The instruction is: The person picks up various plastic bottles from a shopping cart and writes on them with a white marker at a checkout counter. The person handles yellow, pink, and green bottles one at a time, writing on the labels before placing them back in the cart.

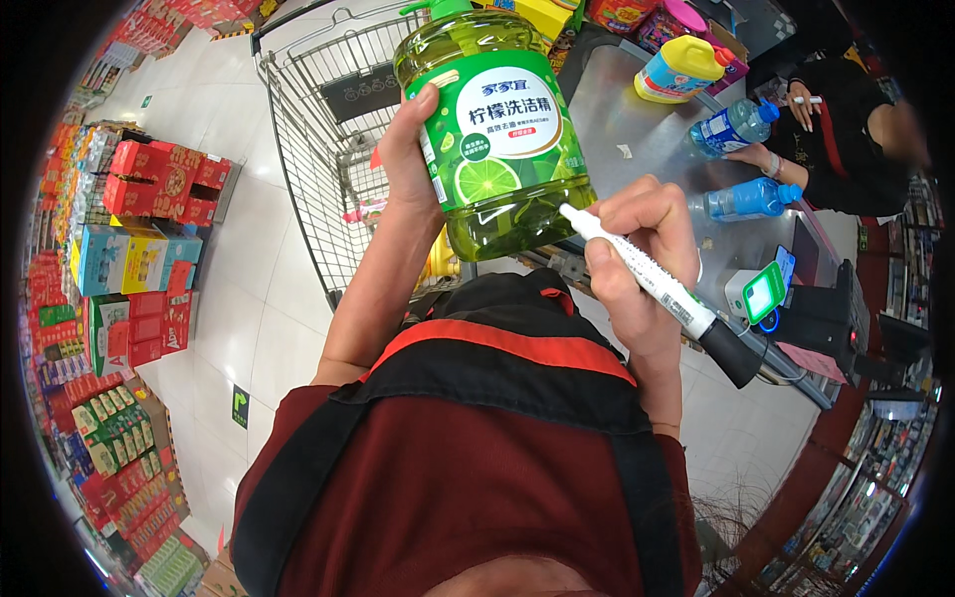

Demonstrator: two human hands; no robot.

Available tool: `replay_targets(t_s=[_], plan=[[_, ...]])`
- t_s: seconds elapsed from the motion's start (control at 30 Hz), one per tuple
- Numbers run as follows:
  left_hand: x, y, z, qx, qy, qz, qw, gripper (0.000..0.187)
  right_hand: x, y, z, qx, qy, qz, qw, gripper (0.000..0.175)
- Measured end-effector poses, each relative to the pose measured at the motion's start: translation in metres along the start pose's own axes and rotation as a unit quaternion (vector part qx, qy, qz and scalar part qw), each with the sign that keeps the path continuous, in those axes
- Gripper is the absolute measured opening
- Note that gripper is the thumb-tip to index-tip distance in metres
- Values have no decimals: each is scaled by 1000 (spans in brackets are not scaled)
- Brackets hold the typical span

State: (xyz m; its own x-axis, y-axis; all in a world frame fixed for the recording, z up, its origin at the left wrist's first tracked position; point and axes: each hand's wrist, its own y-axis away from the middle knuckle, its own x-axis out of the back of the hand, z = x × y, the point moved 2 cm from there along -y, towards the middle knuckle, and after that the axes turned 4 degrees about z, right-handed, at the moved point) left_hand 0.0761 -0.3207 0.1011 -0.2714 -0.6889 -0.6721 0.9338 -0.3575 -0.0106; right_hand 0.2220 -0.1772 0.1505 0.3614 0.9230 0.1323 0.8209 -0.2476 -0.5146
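My left hand [412,149] grips a large clear bottle of green dish soap [515,112] by its left side, thumb over the label's edge. The bottle has a green pump top and is tilted, with its base toward me. In my right hand [649,254] is a white marker pen [642,269], its black cap pushed onto the rear end. The marker's tip points at the lower right of the bottle, at or very close to the clear plastic below the label; whether it touches cannot be made out.
A wire shopping cart [313,194] stands behind the bottle. On the metal checkout counter [634,164] are a yellow jug [679,71], two blue-capped bottles and a payment device [757,295]. Across it, a co-worker's hand [753,157] is at one bottle. Stacked boxes [142,261] line the left.
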Motion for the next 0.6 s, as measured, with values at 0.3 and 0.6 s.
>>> replay_targets(t_s=[0.3,0.6], plan=[[8,-4,-2,-2,11,-2,1000,61,-1,-1,3,-5,-87,-12,996,16],[15,-8,-6,-13,23,18,999,58,-1,-2,2,-36,-88,26,995,14]])
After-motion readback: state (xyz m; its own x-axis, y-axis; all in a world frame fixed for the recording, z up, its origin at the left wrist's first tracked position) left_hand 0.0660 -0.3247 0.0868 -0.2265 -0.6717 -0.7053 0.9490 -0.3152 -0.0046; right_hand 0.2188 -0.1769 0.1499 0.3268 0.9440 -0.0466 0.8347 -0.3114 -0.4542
